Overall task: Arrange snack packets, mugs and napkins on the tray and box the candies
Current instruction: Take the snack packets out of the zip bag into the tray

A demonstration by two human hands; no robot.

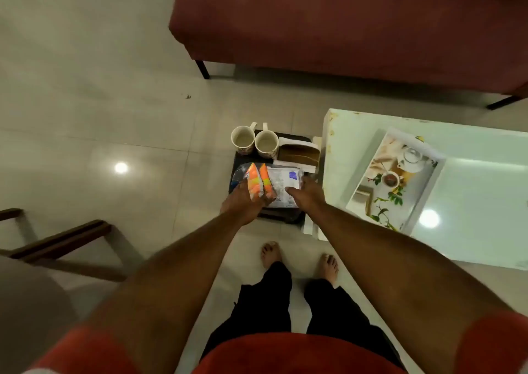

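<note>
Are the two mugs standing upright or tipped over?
Upright: the left mug and the right mug both show round open rims facing up.

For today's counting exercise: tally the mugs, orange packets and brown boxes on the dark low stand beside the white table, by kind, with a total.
white ceramic mugs: 2
orange snack packets: 2
brown rectangular box: 1
total: 5
</note>
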